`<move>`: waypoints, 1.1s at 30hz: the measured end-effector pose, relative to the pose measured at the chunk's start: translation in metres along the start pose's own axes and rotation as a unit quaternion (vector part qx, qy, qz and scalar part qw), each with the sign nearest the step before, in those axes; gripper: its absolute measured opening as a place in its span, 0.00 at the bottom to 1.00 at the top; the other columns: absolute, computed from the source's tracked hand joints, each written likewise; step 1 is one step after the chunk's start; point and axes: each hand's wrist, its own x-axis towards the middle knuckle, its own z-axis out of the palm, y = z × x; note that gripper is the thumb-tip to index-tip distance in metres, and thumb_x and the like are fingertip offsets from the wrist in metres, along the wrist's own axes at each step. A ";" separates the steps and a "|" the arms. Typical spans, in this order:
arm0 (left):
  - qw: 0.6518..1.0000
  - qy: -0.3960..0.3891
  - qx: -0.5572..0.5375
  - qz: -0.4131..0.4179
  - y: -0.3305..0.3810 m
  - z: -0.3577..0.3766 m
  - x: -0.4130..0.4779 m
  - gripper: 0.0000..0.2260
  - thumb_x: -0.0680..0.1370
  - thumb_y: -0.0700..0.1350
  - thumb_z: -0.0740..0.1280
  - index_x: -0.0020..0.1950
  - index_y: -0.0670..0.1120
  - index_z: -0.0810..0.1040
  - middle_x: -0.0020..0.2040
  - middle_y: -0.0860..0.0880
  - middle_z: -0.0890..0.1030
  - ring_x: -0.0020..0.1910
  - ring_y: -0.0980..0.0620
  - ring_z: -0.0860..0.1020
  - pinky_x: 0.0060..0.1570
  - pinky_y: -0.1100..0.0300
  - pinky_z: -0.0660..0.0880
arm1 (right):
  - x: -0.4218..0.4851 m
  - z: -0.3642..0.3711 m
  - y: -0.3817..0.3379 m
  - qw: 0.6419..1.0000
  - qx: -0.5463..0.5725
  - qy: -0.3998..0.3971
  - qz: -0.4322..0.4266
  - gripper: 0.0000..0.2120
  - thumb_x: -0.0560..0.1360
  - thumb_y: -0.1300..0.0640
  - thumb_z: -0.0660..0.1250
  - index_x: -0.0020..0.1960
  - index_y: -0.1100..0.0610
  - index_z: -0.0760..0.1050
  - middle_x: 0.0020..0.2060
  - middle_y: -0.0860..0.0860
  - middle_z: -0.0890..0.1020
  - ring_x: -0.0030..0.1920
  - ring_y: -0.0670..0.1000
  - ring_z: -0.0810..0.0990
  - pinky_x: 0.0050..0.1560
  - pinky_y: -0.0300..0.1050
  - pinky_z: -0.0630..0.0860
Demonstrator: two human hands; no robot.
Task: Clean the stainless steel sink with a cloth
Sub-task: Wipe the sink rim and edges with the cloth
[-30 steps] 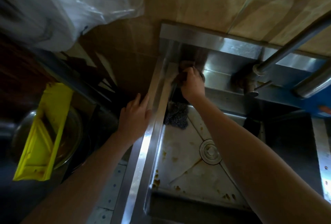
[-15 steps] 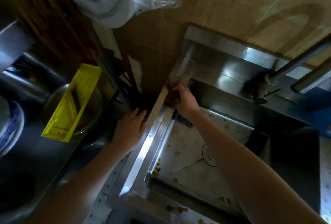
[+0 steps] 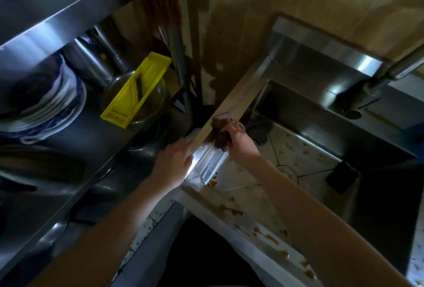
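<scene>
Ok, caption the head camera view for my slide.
Right hand presses a brown cloth on the sink rim; left hand rests alongside.

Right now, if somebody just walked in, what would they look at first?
The bright yellow slicer lying across a metal bowl on the left pops out first. Then the right hand gripping a brown cloth on the left rim of the sink, with the left hand resting beside it. Brown spots dot its front edge.
</scene>
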 end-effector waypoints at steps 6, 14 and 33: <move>0.999 -0.013 -0.035 -0.004 -0.008 0.006 -0.031 0.19 0.79 0.46 0.60 0.71 0.50 0.67 0.71 0.46 0.67 0.66 0.45 0.70 0.62 0.51 0.68 | -0.035 0.017 -0.028 0.998 -0.013 -0.066 0.014 0.16 0.74 0.66 0.62 0.59 0.53 0.72 0.57 0.52 0.75 0.53 0.51 0.74 0.49 0.37 0.70; 0.993 0.005 -0.108 0.035 -0.038 -0.006 -0.047 0.15 0.79 0.47 0.61 0.65 0.49 0.74 0.64 0.46 0.75 0.62 0.48 0.73 0.56 0.60 0.66 | -0.071 0.018 -0.075 0.981 -0.040 -0.185 0.049 0.17 0.75 0.66 0.62 0.62 0.53 0.71 0.55 0.55 0.78 0.53 0.56 0.78 0.55 0.50 0.76; 0.987 -0.051 -0.032 0.151 -0.036 0.012 -0.040 0.21 0.80 0.46 0.61 0.73 0.50 0.64 0.76 0.46 0.58 0.73 0.44 0.60 0.70 0.47 0.61 | -0.206 0.036 -0.060 0.957 -0.090 0.004 0.277 0.21 0.71 0.55 0.68 0.62 0.45 0.68 0.62 0.45 0.75 0.61 0.51 0.74 0.57 0.47 0.70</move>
